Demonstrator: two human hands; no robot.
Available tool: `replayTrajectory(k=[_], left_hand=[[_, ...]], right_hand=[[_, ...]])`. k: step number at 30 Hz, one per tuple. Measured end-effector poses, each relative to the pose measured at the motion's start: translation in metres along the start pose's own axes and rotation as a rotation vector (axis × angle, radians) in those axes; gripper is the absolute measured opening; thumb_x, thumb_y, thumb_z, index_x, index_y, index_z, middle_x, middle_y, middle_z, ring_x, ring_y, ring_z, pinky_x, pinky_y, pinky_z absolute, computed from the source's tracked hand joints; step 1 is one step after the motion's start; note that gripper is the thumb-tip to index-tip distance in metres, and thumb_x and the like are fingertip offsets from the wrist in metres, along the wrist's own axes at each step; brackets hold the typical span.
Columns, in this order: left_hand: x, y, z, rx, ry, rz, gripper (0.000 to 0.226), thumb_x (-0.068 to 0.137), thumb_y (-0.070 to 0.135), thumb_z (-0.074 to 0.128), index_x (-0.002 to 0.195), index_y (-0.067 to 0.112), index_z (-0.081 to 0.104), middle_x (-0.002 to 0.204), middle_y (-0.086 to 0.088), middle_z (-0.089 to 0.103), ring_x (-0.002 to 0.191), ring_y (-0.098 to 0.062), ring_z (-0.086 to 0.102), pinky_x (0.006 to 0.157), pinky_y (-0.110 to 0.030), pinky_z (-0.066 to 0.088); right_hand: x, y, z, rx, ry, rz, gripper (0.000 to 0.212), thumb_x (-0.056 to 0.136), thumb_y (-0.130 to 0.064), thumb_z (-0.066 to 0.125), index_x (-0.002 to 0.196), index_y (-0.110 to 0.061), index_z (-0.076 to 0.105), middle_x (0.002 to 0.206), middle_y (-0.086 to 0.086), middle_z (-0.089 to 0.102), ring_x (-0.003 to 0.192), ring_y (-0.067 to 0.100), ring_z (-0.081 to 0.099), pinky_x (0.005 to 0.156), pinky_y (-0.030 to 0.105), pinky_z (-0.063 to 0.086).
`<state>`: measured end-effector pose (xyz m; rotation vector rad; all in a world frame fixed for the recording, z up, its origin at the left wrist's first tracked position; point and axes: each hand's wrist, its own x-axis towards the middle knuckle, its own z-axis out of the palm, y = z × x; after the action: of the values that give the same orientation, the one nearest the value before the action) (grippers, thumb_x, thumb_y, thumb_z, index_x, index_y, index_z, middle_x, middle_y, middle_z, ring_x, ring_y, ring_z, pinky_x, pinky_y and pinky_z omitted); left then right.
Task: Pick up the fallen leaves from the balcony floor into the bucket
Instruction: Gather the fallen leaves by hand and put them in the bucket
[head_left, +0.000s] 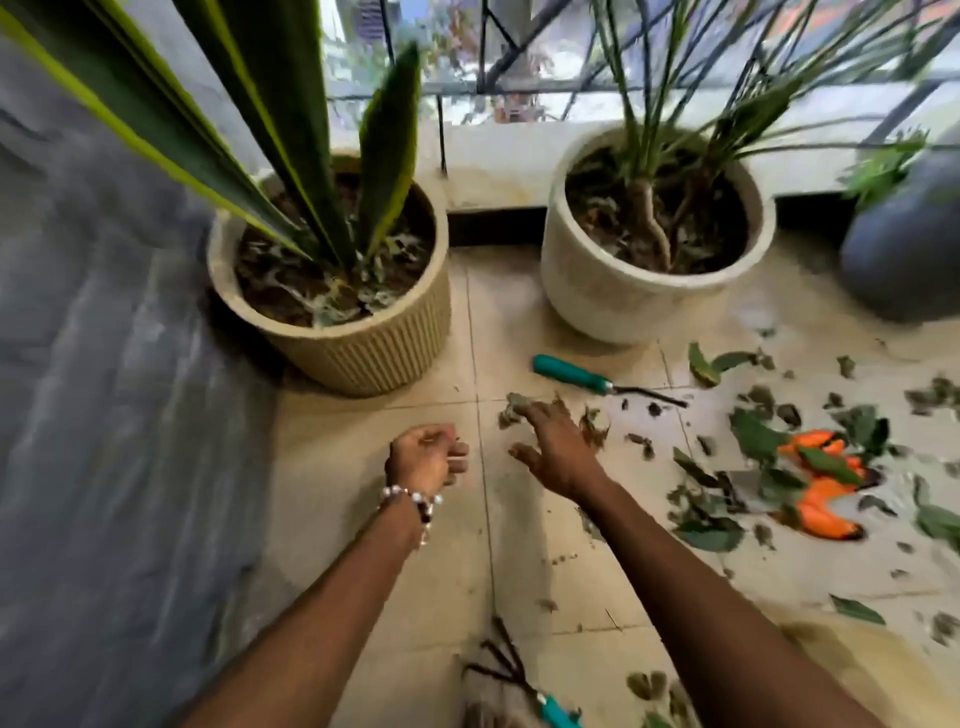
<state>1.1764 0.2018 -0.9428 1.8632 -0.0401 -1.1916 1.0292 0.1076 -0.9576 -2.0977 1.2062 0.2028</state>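
At your eleven o'clock, the ribbed pot (363, 358) looks matt; the tiled floor (441, 545) glossy; at one o'clock, the teal tool handle (569, 373) smooth plastic.

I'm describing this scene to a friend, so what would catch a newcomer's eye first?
Probably the bright orange tool lying among scattered green leaves on the tiles at right. Next, the two pale planters at the back: a ribbed pot with tall blade leaves and a smooth pot. In the middle, the right hand reaches onto leaf scraps.
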Motion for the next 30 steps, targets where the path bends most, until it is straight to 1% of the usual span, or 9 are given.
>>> replayTrajectory(k=[6, 9, 12, 16, 19, 21, 25, 27, 30], left_hand=[[0.073, -0.015, 0.028, -0.063, -0.034, 0.077, 0.017, 0.093, 0.006, 0.057, 0.081, 0.016, 0.062, 0.064, -0.004, 0.065, 0.036, -0.008, 0.056, 0.037, -0.016, 0.039], [0.088, -0.011, 0.036, -0.098, -0.057, 0.097, 0.018, 0.094, 0.006, 0.056, 0.079, 0.015, 0.061, 0.066, -0.005, 0.064, 0.036, -0.009, 0.057, 0.037, -0.017, 0.04], [0.087, -0.007, 0.04, -0.131, -0.095, 0.082, 0.018, 0.095, 0.006, 0.055, 0.079, 0.013, 0.06, 0.071, -0.008, 0.063, 0.036, -0.009, 0.057, 0.037, -0.016, 0.04], [0.079, -0.01, 0.04, -0.129, -0.095, 0.06, 0.019, 0.097, 0.015, 0.055, 0.079, 0.012, 0.059, 0.075, -0.007, 0.063, 0.041, -0.007, 0.058, 0.041, -0.016, 0.043], [0.071, -0.012, 0.042, -0.177, -0.167, -0.017, 0.028, 0.099, 0.039, 0.05, 0.092, 0.014, 0.061, 0.091, -0.006, 0.065, 0.07, -0.017, 0.062, 0.065, -0.029, 0.053], [0.066, -0.009, 0.046, -0.287, -0.274, -0.102, 0.043, 0.099, 0.051, 0.042, 0.099, 0.012, 0.062, 0.088, -0.01, 0.068, 0.074, -0.024, 0.065, 0.078, -0.039, 0.052], [0.058, -0.001, 0.058, -0.5, -0.277, -0.137, 0.044, 0.103, 0.036, 0.04, 0.084, 0.002, 0.061, 0.069, -0.013, 0.068, 0.05, -0.024, 0.065, 0.047, -0.03, 0.053], [0.058, -0.002, 0.06, -0.476, -0.243, -0.106, 0.04, 0.105, 0.025, 0.038, 0.089, -0.003, 0.062, 0.069, -0.012, 0.067, 0.05, -0.023, 0.063, 0.039, -0.023, 0.049], [0.064, -0.009, 0.06, -0.449, -0.217, -0.132, 0.036, 0.105, 0.02, 0.036, 0.087, -0.002, 0.059, 0.061, -0.009, 0.059, 0.044, -0.014, 0.05, 0.034, -0.014, 0.036]], right_hand=[[0.06, 0.042, 0.044, -0.317, -0.01, -0.14, 0.059, 0.101, -0.032, 0.044, 0.153, -0.038, 0.015, 0.163, 0.006, -0.003, 0.148, 0.033, -0.002, 0.12, 0.05, 0.01], [0.07, 0.047, 0.054, -0.316, 0.043, -0.179, 0.046, 0.103, -0.029, 0.038, 0.149, -0.024, 0.034, 0.158, 0.007, 0.021, 0.145, 0.032, 0.016, 0.117, 0.045, 0.021], [0.071, 0.046, 0.057, -0.305, 0.12, -0.241, 0.032, 0.1, -0.022, 0.042, 0.126, -0.012, 0.058, 0.129, 0.012, 0.051, 0.117, 0.025, 0.045, 0.094, 0.034, 0.041], [0.069, 0.031, 0.045, -0.119, 0.302, -0.286, 0.023, 0.091, -0.013, 0.062, 0.11, -0.009, 0.072, 0.106, 0.014, 0.069, 0.099, 0.026, 0.062, 0.087, 0.036, 0.049], [0.061, 0.014, 0.04, 0.298, 0.476, -0.231, 0.024, 0.08, -0.007, 0.075, 0.104, -0.008, 0.073, 0.095, 0.006, 0.075, 0.087, 0.013, 0.069, 0.085, 0.028, 0.055], [0.055, 0.004, 0.038, 0.467, 0.462, -0.252, 0.022, 0.078, -0.003, 0.076, 0.097, -0.012, 0.068, 0.086, -0.001, 0.072, 0.079, 0.008, 0.069, 0.075, 0.026, 0.057], [0.04, 0.001, 0.026, 0.311, 0.27, -0.44, 0.015, 0.078, -0.012, 0.078, 0.092, -0.014, 0.075, 0.088, -0.015, 0.072, 0.079, -0.004, 0.066, 0.074, 0.019, 0.049], [0.033, 0.01, 0.019, 0.236, 0.203, -0.521, 0.016, 0.082, -0.018, 0.073, 0.097, -0.023, 0.077, 0.103, -0.016, 0.071, 0.098, -0.001, 0.063, 0.087, 0.026, 0.049], [0.024, 0.028, 0.008, 0.59, 0.239, -0.311, 0.019, 0.089, -0.016, 0.066, 0.103, -0.027, 0.074, 0.117, -0.007, 0.069, 0.113, 0.003, 0.059, 0.094, 0.032, 0.047]])
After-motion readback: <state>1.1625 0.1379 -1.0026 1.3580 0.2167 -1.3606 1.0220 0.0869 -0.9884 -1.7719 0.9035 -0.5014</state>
